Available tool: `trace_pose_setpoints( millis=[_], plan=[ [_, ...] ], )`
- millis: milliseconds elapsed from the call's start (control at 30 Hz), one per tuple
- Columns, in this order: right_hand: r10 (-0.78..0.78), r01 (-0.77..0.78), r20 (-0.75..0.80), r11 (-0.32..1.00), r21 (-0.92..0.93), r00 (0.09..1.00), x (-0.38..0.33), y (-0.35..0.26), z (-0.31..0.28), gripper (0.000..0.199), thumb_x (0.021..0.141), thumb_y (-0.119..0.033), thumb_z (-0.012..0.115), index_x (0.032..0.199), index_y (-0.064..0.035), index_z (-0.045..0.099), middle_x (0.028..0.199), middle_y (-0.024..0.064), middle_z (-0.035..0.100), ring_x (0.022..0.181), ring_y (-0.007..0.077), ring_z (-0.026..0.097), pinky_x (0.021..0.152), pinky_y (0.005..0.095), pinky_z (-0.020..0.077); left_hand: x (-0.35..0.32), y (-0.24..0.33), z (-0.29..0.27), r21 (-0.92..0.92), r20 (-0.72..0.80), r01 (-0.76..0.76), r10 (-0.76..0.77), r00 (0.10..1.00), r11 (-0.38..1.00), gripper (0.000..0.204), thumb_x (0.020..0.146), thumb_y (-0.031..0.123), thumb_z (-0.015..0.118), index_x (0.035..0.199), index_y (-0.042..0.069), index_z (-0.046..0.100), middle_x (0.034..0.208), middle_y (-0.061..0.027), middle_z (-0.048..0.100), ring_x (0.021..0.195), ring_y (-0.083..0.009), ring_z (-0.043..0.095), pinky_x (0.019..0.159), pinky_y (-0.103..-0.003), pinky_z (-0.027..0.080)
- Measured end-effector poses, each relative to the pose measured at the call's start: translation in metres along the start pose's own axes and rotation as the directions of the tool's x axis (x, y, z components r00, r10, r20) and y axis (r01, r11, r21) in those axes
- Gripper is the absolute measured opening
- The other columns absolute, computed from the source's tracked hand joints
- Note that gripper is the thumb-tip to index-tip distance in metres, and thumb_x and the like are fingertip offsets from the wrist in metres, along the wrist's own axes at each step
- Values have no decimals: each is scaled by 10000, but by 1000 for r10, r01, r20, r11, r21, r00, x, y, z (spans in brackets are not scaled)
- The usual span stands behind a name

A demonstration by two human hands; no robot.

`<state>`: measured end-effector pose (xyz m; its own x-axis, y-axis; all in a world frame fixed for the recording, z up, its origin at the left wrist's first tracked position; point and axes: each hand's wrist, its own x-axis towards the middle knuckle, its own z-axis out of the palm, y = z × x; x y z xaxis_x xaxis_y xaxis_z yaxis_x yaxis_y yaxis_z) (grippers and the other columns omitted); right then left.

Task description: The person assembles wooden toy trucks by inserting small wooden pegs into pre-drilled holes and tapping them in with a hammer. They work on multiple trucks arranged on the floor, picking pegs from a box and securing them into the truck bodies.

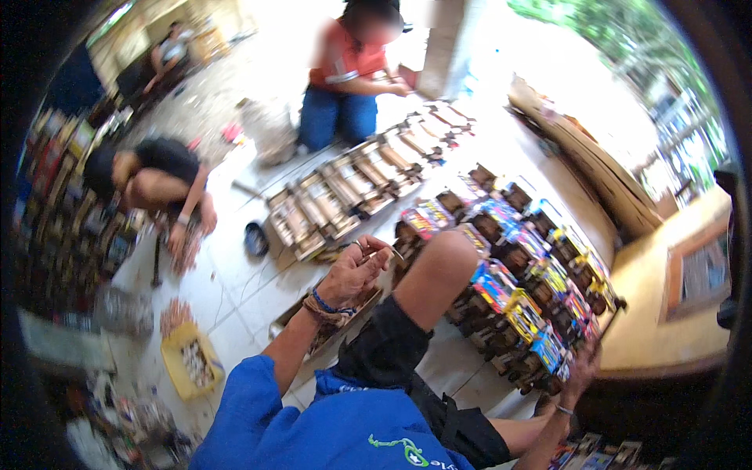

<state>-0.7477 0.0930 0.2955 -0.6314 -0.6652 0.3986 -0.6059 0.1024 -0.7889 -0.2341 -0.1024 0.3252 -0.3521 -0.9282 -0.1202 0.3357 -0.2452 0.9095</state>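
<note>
My left hand, with a blue band and a cord at the wrist, is raised over a wooden frame on the floor. Its fingertips are pinched on a small thin metal piece just left of my bent knee. My right hand, wearing a thin bracelet, reaches to the near end of the rows of colourful boxes in wooden holders. It touches the last box there, and its fingers are partly hidden behind it.
More wooden frames lie in rows on the white tiled floor. A person in an orange top kneels behind them, and another in black bends at the left. A yellow tray lies lower left; flat cardboard and a wooden table are at right.
</note>
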Motion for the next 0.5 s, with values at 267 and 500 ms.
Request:
trace_pose_setpoints(
  millis=[267, 500],
  plan=[
    [185, -409, 500, 827, 386, 846, -2, -180, 113, 271, 957, -307, 666, 1052, -54, 694, 769, -68, 572, 635, 31, 467, 550, 208, 377, 101, 21, 137, 432, 651, -400, 28, 759, 809, 237, 996, 200, 604, 1168, 36, 608, 1018, -6, 651, 949, -63, 589, 834, -233, 494],
    [299, -683, 689, 619, 388, 661, 42, -180, 141, 228, 922, -243, 713, 1034, -52, 656, 720, -66, 569, 510, -13, 456, 429, 155, 329, 170, 12, 168, 491, 684, -239, -200, 702, 838, 236, 965, 241, 654, 1045, 21, 621, 904, -38, 684, 884, -71, 610, 797, -264, 507]
  ],
)
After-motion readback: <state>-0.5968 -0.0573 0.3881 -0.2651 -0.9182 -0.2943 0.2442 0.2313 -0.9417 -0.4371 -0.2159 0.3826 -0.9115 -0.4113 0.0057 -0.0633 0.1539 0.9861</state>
